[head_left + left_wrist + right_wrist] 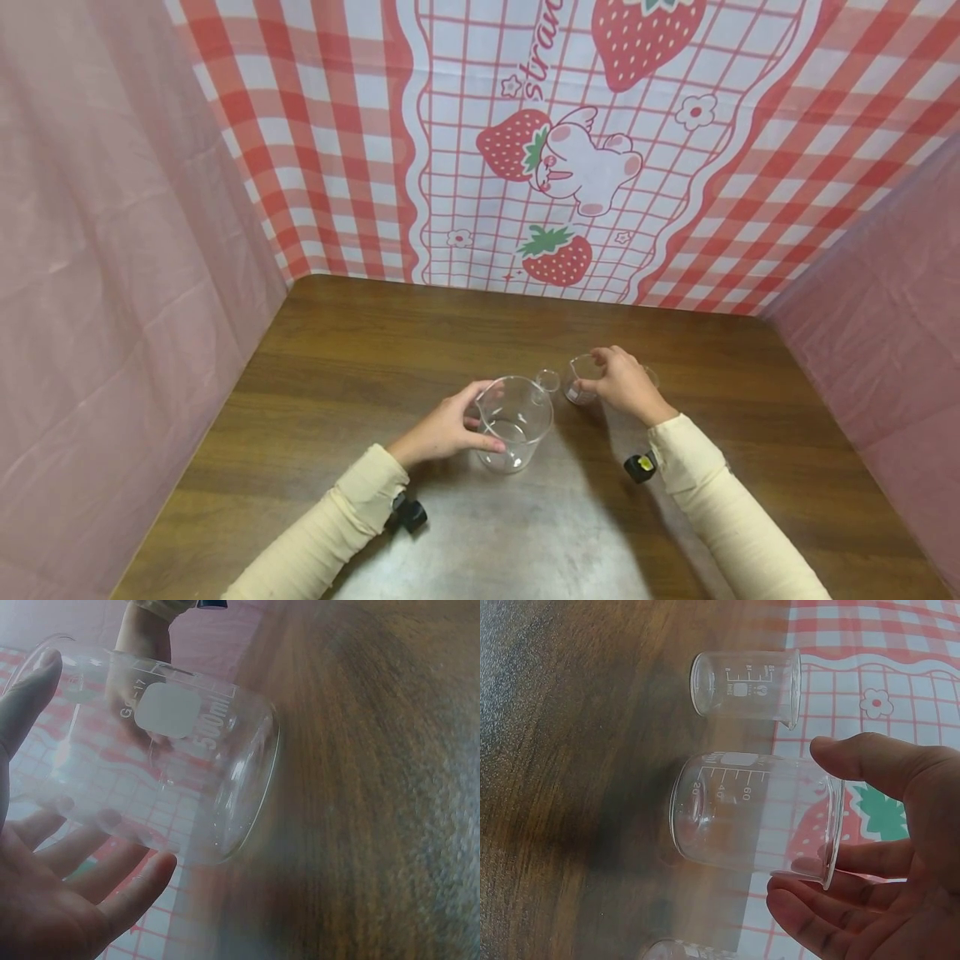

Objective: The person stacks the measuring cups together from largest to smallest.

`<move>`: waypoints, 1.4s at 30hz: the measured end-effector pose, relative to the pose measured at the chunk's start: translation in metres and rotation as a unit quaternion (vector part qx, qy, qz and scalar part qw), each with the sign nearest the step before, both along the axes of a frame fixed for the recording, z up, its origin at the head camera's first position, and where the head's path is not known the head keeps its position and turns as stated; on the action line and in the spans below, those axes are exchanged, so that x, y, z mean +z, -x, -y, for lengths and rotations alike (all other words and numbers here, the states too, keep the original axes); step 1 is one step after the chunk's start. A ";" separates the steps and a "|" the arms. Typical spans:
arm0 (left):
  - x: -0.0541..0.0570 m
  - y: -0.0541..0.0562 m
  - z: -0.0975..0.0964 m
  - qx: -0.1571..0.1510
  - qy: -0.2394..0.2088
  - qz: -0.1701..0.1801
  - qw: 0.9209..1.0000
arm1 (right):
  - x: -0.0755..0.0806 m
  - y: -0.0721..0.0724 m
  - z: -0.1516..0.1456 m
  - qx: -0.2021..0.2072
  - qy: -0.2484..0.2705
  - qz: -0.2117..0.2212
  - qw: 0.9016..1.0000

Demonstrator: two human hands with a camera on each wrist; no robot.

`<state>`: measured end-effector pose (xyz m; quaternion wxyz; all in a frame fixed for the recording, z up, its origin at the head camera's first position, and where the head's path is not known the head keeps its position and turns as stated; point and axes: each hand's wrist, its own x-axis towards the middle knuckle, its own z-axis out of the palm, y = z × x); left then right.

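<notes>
My left hand (446,425) is around a large clear glass beaker (517,437), thumb on the near side and fingers on the far side. In the left wrist view this beaker (187,761) shows a white label patch and "500ml". My right hand (622,383) holds a smaller beaker (579,390) near its rim, between thumb and fingers. Marks of 20, 40 and 60 show on that beaker (742,817) in the right wrist view. Both held beakers are upright; I cannot tell if either is off the table.
A still smaller beaker (547,381) stands between the two held ones, also visible as the small beaker (746,686) in the right wrist view. Another glass piece (652,377) is mostly hidden behind my right hand. A strawberry-print cloth (555,167) hangs behind the wooden table (360,333).
</notes>
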<state>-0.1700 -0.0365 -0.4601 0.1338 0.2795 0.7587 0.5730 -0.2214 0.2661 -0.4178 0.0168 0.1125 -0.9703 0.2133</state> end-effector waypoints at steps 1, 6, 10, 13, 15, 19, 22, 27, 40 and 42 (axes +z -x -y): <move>0.000 0.000 0.000 0.000 0.000 -0.001 1.000 | 0.000 0.000 0.000 -0.001 0.000 0.000 1.000; 0.000 0.001 -0.001 0.000 0.005 -0.006 1.000 | 0.002 -0.001 -0.001 -0.006 -0.002 0.000 1.000; 0.001 0.001 0.000 -0.001 0.004 -0.004 1.000 | 0.005 -0.002 -0.001 -0.007 -0.005 -0.001 1.000; 0.001 0.001 0.000 -0.002 0.002 -0.005 1.000 | 0.008 -0.003 0.000 -0.004 -0.005 -0.006 1.000; 0.001 0.001 0.000 -0.001 0.002 -0.005 1.000 | 0.010 -0.004 0.001 -0.002 -0.004 -0.012 1.000; 0.001 0.000 0.000 -0.001 0.003 -0.005 1.000 | 0.013 -0.005 0.002 0.001 -0.003 -0.023 1.000; 0.002 0.000 0.000 -0.003 0.004 -0.006 1.000 | 0.017 -0.007 0.002 0.002 -0.001 -0.027 1.000; 0.002 0.000 0.000 -0.002 0.006 -0.005 1.000 | 0.025 -0.008 0.003 0.003 0.000 -0.029 1.000; 0.002 0.000 0.001 0.000 0.008 -0.004 1.000 | 0.050 -0.004 0.005 0.021 -0.006 -0.043 0.999; 0.002 0.000 0.001 -0.001 0.007 -0.005 1.000 | 0.056 -0.005 0.005 0.021 -0.009 -0.040 0.999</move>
